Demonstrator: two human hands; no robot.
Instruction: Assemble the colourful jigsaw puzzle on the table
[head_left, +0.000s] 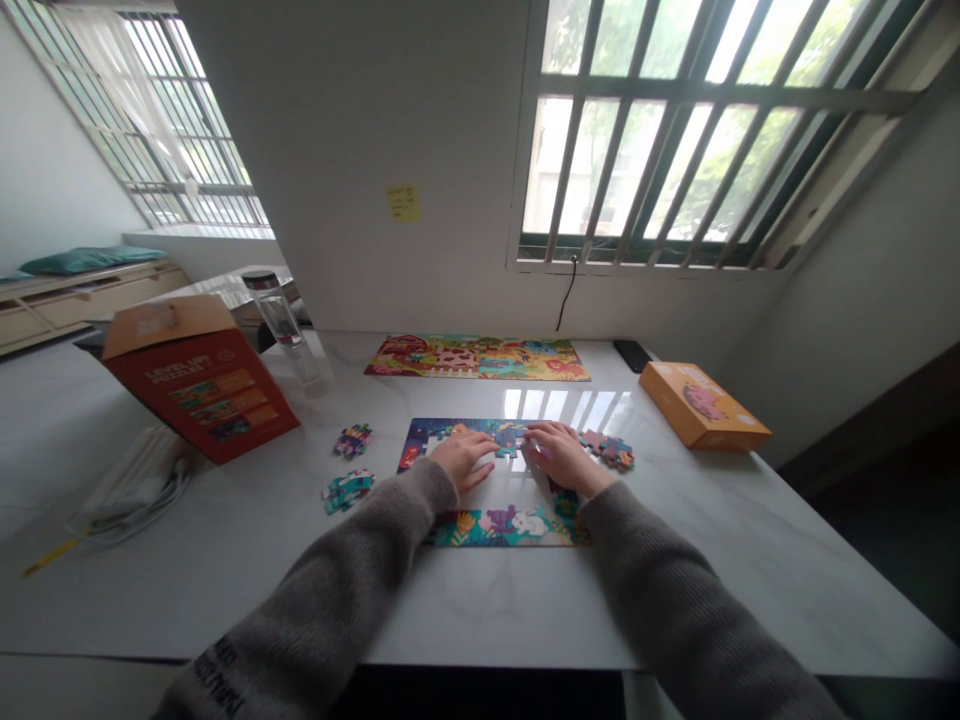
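Observation:
A partly assembled jigsaw puzzle [525, 528] with a dark blue and green animal picture lies on the table; its border surrounds a bare middle. My left hand [463, 458] rests over its left part, fingers spread, the tips beside joined blue puzzle pieces [507, 440] along the top. From the other side my right hand [564, 458] reaches in, fingers bent, its tips closed at a small puzzle piece [523, 438] on the right edge of that group. The palm hides part of the right border. Loose pieces [616, 452] lie just beyond my right hand.
Two small piles of loose pieces, one purple [352, 440] and one teal [349, 490], lie left. A finished farm puzzle [480, 358] lies behind. Around stand a red puzzle box [217, 400], a glass bottle [276, 312], an orange box [701, 405], a phone [632, 355] and white cables [150, 505].

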